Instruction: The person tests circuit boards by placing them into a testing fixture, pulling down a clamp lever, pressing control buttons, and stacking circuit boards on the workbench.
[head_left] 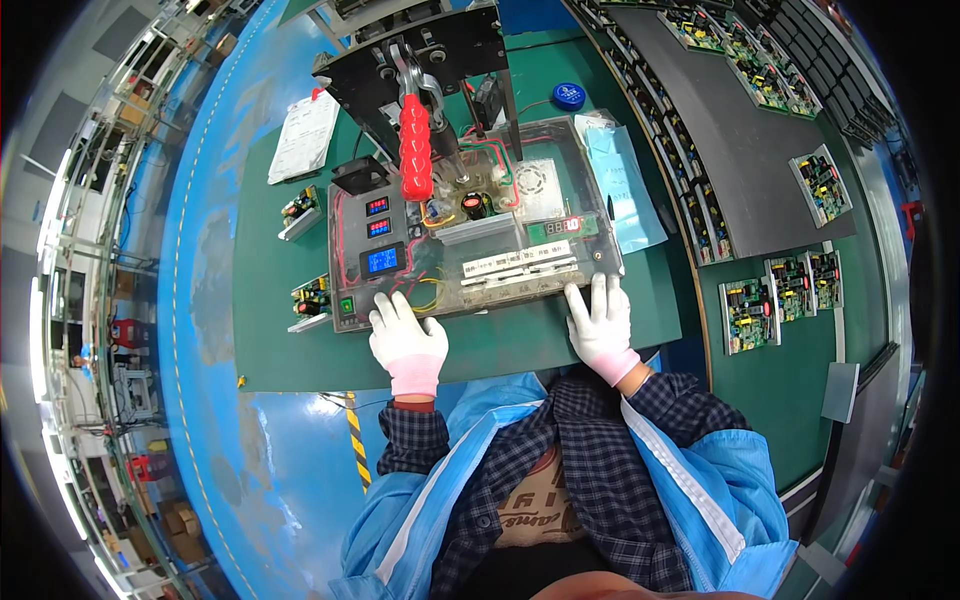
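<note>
Both my hands wear white gloves with pink cuffs and rest at the near edge of a clear-topped test fixture (480, 300). My left hand (405, 338) lies with its fingers apart by the lower left corner, beside a green switch (347, 305). At the lower right corner my right hand (601, 325) spreads its fingers over the front edge; nothing shows in either hand. A toggle clamp with a red ribbed handle (416, 148) hangs over the fixture. Below it sits a circuit board on a metal bracket (478, 228). Small lit displays (380, 260) glow on the left panel.
Two circuit boards (312, 298) lie left of the fixture on the green table (290, 365). Papers (303, 137) are at the back left, a blue sheet (625, 185) at the right. A blue round tin (568, 95) stands behind. More boards (750, 315) sit on the right-hand bench.
</note>
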